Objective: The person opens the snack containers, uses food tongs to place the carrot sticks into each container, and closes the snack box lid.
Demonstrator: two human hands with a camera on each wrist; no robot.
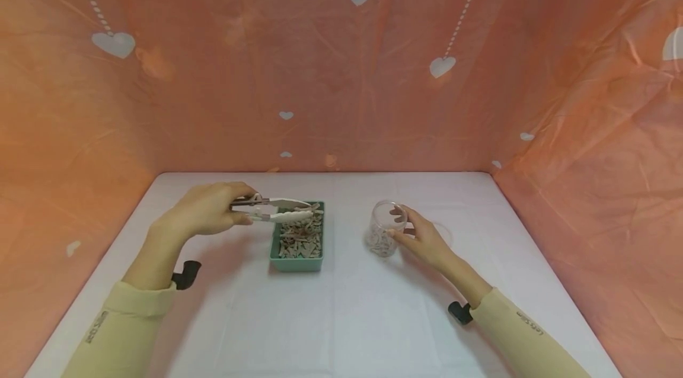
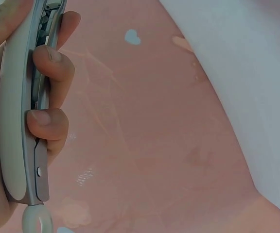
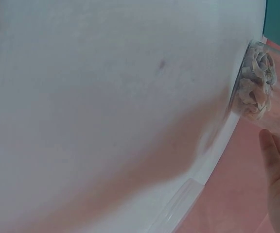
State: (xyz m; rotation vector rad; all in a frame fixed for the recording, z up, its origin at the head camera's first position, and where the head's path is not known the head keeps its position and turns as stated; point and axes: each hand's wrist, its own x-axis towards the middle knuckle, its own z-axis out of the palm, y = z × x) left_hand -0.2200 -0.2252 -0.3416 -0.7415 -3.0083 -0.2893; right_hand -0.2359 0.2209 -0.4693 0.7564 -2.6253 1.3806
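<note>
My left hand (image 1: 210, 209) grips a pair of kitchen tongs (image 1: 290, 217), their metal handles running through the curled fingers in the left wrist view. The white tips of the tongs lie over the far part of a green rectangular tub (image 1: 296, 265). Greyish-brown flakes or strips (image 1: 301, 246) fill that tub; whether the tips pinch any cannot be told. With thumb and fingers around its side, my right hand (image 1: 427, 240) holds a clear jar (image 1: 380, 227) standing on the table. A layer of similar pieces (image 3: 257, 82) covers the jar's bottom.
A clear round lid (image 3: 176, 208) lies on the white table (image 1: 341, 319), just beyond the right hand. Orange cloth walls (image 1: 240, 70) with white hearts enclose the table at the back and both sides.
</note>
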